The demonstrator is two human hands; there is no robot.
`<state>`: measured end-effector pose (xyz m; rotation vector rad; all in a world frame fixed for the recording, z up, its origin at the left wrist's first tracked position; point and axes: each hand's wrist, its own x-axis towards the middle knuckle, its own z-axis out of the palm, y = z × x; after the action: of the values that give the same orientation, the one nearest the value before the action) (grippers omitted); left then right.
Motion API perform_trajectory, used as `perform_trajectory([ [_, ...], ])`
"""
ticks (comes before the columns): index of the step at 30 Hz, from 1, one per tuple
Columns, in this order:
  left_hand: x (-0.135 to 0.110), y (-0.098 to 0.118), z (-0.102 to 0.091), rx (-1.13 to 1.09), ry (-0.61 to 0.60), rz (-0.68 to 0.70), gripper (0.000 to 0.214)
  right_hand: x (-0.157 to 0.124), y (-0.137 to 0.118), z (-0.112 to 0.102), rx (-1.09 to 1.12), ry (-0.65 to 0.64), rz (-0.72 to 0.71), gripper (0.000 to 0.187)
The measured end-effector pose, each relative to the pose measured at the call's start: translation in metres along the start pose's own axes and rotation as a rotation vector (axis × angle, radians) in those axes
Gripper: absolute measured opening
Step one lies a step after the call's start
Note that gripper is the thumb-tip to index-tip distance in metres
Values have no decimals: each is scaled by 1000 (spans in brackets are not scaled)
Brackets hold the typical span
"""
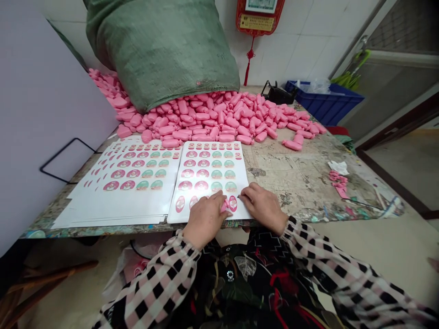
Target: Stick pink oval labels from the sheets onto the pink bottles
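My left hand is closed around a small pink bottle-shaped piece, mostly covered by the fingers. It rests over the lower part of a white sticker sheet. My right hand is at the same sheet's right edge, fingers pinched together. A small dark tip shows at those fingertips, too small to name. Between the two hands lies an oval pink sticker on the sheet. Rows of pink and green stickers fill the sheet above. More sticker sheets are fanned out to the left.
Behind the sheets a heap of pink pieces spills from a green sack. A blue crate stands at the back right. Pink scraps and a crumpled white tissue lie on the worn table. A pale panel borders the left.
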<state>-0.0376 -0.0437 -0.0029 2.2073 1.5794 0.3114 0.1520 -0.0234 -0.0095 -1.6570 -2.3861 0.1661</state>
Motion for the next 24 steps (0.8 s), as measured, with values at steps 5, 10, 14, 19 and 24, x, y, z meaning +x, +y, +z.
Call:
perform_trajectory([
  [5,1,-2,-2,-20,0,4,37,7,10,-6,97,-84,-78,21],
  [10,0,-2,-1,-85,-5,-5,35,6,16,-2,214,-110,-63,18],
  [14,1,-7,4,-178,36,13,40,-1,13,3,281,-94,-26,17],
  [19,5,-11,4,-94,-16,46,46,-11,-2,9,321,-24,130,21],
  [24,13,-13,-1,-68,-104,80,51,-10,-14,13,255,13,287,23],
])
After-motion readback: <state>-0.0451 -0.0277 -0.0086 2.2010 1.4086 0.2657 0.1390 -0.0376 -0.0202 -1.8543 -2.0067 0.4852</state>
